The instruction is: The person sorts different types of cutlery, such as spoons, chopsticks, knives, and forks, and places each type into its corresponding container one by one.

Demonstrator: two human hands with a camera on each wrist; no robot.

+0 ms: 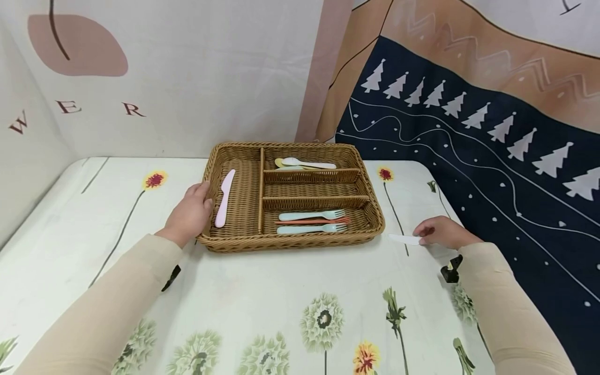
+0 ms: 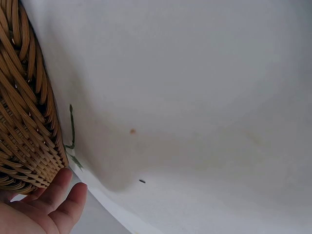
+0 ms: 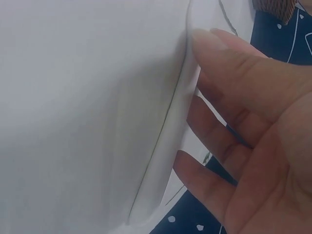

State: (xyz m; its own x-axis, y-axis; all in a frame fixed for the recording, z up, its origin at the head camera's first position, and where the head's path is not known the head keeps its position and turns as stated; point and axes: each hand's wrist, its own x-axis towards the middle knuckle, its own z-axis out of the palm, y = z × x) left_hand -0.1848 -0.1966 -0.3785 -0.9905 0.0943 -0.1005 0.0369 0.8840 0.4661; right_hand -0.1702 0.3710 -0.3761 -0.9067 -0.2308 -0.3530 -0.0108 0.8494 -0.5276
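Observation:
In the head view a brown wicker cutlery tray (image 1: 290,243) stands at the back of the table. My left hand (image 1: 189,211) rests against its left side, fingers at the rim. The left wrist view shows fingers (image 2: 61,190) by the woven wall (image 2: 31,107); the rest of that hand is cut off. To the right of the tray, my right hand (image 1: 440,232) pinches a white knife (image 1: 403,239) just above the table. Its long pale handle (image 3: 163,161) shows in the right wrist view, between thumb and fingers.
A pink knife (image 1: 225,200) lies in the tray's long left compartment. Spoons (image 1: 309,164) lie in the upper right compartment, blue forks (image 1: 311,215) and orange cutlery (image 1: 344,220) in the lower right one. Dividers (image 1: 311,175) separate them. A flowered cloth (image 1: 253,291) covers the table.

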